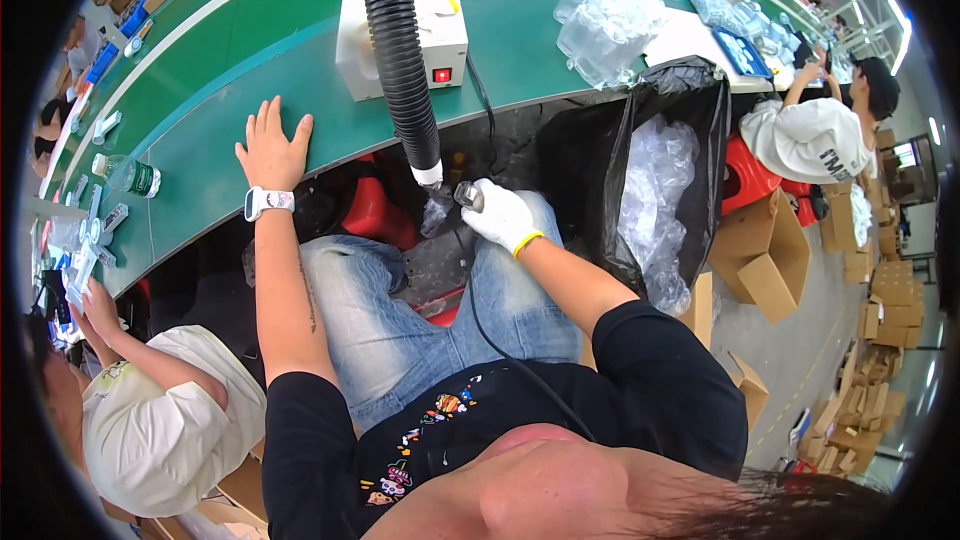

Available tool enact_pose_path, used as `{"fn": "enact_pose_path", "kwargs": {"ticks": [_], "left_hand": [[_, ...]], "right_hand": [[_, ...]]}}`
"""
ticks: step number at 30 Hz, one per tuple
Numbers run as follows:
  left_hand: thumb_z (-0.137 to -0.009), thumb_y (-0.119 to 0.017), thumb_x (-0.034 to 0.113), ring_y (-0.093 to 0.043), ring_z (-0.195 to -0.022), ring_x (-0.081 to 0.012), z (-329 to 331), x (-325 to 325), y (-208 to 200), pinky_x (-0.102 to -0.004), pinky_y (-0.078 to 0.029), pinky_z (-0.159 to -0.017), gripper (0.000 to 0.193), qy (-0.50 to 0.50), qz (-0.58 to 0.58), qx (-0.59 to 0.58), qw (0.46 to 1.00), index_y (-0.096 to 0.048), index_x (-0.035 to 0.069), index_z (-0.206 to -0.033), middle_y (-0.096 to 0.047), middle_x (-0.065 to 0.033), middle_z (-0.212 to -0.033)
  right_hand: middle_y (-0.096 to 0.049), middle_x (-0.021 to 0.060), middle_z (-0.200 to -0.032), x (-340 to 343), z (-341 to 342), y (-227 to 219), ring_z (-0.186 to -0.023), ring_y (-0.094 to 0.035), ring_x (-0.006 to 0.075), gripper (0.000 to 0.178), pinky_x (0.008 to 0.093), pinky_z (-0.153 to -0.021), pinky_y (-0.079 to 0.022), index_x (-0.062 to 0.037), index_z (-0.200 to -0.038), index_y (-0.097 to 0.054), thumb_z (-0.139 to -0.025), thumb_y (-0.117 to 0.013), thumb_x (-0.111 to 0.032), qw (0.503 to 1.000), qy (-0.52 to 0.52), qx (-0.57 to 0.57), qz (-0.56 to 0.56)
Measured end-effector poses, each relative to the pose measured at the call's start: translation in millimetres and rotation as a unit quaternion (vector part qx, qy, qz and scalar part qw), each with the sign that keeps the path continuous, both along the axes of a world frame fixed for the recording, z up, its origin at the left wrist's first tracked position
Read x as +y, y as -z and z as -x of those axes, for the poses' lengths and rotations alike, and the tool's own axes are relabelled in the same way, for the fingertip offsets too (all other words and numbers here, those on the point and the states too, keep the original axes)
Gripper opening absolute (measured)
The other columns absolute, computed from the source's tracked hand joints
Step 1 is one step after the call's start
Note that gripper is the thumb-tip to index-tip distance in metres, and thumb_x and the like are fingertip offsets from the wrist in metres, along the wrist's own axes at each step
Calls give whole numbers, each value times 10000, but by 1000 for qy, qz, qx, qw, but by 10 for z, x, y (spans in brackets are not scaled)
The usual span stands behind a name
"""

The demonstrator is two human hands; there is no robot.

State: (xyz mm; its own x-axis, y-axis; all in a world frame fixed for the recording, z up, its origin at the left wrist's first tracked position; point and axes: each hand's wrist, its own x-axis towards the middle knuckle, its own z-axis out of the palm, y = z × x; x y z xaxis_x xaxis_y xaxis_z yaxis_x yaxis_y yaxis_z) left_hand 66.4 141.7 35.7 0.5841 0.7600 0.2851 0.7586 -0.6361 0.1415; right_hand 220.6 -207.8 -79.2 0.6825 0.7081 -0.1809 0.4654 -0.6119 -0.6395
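Note:
My bare left hand lies flat on the green tabletop, fingers spread, with a white watch on the wrist. My right hand, in a white glove, is closed around a small clear, greyish part above my right thigh. Close to that part, and apart from it, hangs the white end of a black corrugated hose. The hose passes in front of a white box with a lit red switch. Below the nozzle, a crumpled clear plastic piece shows; its exact kind I cannot tell.
A black bag full of clear plastic stands right of my knee. More clear bags pile on the table. A bottle stands at left. Co-workers sit on both sides. An open carton stands on the floor at right.

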Motion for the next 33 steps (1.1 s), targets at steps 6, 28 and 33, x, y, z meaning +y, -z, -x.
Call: {"fn": "enact_pose_path", "kwargs": {"ticks": [6,28,33], "left_hand": [[-999,-537,630,-346,-1548,-329,26,48,10,-676,-225,-1218,730,10,-4,7,1000,-463,180,-1569,-409,-83,-1665],[-993,-556,620,-346,-1546,-336,-2,-25,-39,-670,-234,-1217,688,6,5,1,1000,-524,178,-1519,-416,-89,-1659],[-994,-552,621,-343,-1549,-335,9,-15,-41,-666,-231,-1222,700,3,7,13,1000,-508,174,-1531,-416,-88,-1659]], "right_hand": [[-742,151,-934,22,-2,19,-910,-723,360,406,457,-811,-563,-85,-1139,-648,-830,-722,-337,1000,4,17,0],[-754,123,-924,-4,-20,109,-885,-734,327,388,429,-802,-575,-70,-1114,-663,-826,-737,-319,1000,1,4,-19],[-755,121,-930,11,-10,86,-891,-735,324,395,428,-807,-576,-72,-1124,-663,-825,-741,-319,1000,1,9,-17]]}}
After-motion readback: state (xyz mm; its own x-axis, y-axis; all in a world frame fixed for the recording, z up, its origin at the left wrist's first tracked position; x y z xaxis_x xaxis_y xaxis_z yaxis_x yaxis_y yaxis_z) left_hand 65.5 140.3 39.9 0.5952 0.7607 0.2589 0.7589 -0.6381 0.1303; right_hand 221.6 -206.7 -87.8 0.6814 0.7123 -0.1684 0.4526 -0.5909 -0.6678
